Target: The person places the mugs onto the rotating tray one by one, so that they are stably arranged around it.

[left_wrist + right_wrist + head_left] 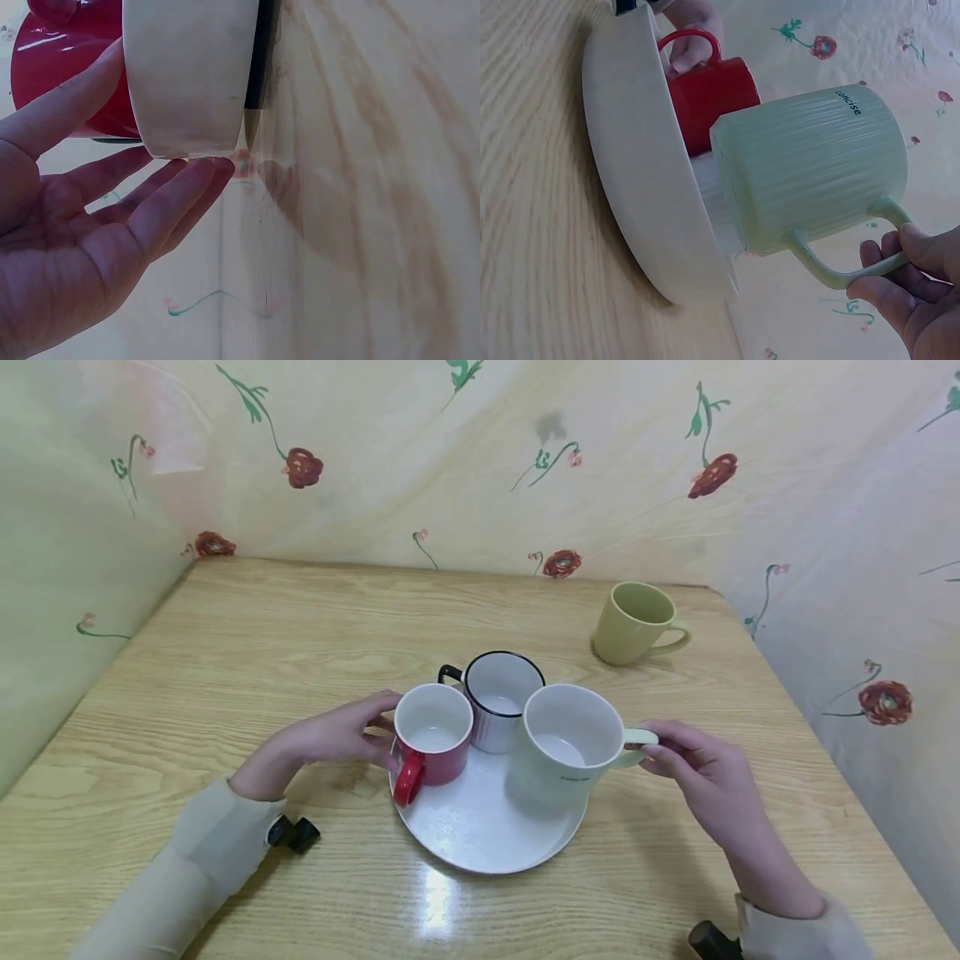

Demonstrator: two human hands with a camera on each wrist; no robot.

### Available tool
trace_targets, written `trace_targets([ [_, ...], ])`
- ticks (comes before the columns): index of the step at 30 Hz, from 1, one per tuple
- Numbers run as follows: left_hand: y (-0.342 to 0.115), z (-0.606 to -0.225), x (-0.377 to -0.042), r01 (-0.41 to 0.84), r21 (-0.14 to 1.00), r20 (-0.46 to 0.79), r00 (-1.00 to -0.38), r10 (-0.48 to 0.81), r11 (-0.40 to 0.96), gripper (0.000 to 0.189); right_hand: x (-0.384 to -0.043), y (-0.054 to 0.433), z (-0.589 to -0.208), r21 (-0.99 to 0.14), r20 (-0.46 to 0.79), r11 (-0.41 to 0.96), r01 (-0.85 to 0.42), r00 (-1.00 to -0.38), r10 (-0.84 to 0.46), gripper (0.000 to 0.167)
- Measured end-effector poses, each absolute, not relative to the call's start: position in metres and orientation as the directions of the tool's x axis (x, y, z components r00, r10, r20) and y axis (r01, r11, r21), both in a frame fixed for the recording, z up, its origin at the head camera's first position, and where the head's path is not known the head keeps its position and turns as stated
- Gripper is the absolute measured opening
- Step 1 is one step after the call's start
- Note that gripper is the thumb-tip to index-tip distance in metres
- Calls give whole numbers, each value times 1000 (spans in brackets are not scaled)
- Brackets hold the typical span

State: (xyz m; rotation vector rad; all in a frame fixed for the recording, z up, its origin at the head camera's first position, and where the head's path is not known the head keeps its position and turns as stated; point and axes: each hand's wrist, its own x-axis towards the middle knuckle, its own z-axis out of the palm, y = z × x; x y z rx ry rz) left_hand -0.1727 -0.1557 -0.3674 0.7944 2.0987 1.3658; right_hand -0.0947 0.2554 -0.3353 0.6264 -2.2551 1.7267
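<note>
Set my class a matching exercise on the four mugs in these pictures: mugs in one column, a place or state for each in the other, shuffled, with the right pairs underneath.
Mugs
1. Red mug
2. White mug
3. Pale green mug
4. Yellow-green mug

Places and states
A. Its handle is pinched by the right hand
B. Stands on the bare table, apart from the white dish
C. Is the mug nearest the left hand
D. Has a black rim and a black handle

Right pairs: 1-C, 2-D, 3-A, 4-B
</note>
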Motion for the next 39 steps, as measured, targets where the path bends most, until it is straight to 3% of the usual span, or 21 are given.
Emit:
trace_targets([
  [6,-155,-369,-173,206,921,-97,-700,707,330,74,-93,247,-339,-842,443,215,-495,-861,-249,30],
  [24,-154,-369,-174,220,905,-110,-704,701,363,72,-96,243,-344,-746,404,453,-489,-872,-275,20],
  [39,-154,-368,-173,222,905,-108,-704,702,362,71,-110,251,-352,-723,372,480,-498,-865,-337,17],
])
